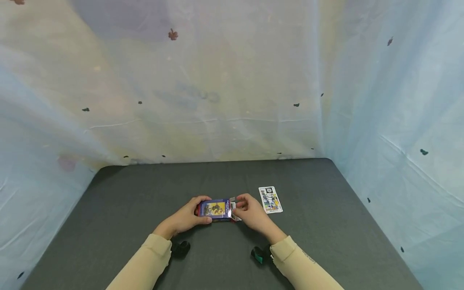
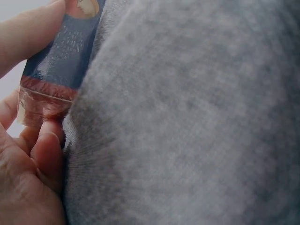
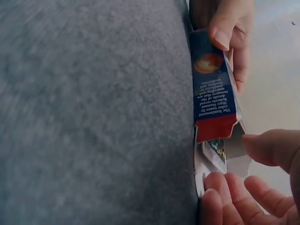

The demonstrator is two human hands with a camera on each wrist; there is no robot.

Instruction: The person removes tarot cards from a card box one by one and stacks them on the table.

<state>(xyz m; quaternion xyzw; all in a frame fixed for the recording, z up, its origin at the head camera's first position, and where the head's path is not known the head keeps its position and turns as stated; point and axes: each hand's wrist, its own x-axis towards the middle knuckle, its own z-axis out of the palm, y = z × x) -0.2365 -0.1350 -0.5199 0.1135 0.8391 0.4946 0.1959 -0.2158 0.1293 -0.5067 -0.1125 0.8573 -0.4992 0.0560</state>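
Note:
A blue and red card box (image 1: 214,208) with a yellow picture lies on its side near the table's middle. My left hand (image 1: 186,216) grips its closed left end, thumb along the near edge and fingers behind. At the right end the flaps stand open, and a card (image 3: 216,151) shows inside the mouth in the right wrist view. My right hand (image 1: 254,214) is at that opening, thumb tip by a flap and fingers loosely bent below, with a gap between them. A single printed card (image 1: 270,199) lies face up just beyond the right hand.
A dark grey cloth covers the table (image 1: 145,189). Pale translucent sheeting (image 1: 232,88) with small dark leaf shapes hangs behind it and along both sides. Black straps (image 1: 180,249) hang under both wrists near the sleeve cuffs.

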